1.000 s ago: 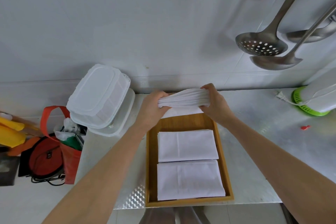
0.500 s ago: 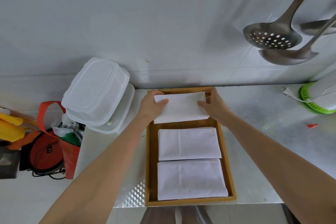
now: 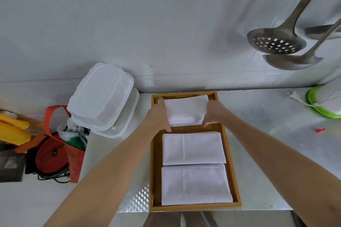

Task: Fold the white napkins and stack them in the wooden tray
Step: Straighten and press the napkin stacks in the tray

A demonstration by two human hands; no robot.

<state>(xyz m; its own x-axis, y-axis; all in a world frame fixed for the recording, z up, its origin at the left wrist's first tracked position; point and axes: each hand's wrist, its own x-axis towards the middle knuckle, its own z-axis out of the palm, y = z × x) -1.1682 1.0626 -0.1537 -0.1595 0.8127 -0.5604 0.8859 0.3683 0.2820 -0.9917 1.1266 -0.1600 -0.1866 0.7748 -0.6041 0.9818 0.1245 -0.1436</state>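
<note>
A wooden tray (image 3: 154, 171) lies lengthwise on the metal counter. Two folded white napkins fill its near (image 3: 195, 184) and middle (image 3: 192, 148) sections. A third folded white napkin stack (image 3: 184, 109) sits in the far section, slightly tilted. My left hand (image 3: 158, 116) holds its left end, fingers along the edge and thumb at the near corner. My right hand (image 3: 213, 112) grips its right end with fingers curled down over the edge. The napkin's ends are hidden under both hands.
Stacked clear plastic containers (image 3: 100, 96) stand just left of the tray. A slotted spoon (image 3: 276, 42) and ladle (image 3: 293, 61) hang at the upper right. A green-based appliance (image 3: 321, 105) sits far right. A red bag (image 3: 73, 156) is on the floor at left.
The bunched napkin stack, held above the tray's far end a second ago, has come down flat into the far section. Both hands stayed on its ends.
</note>
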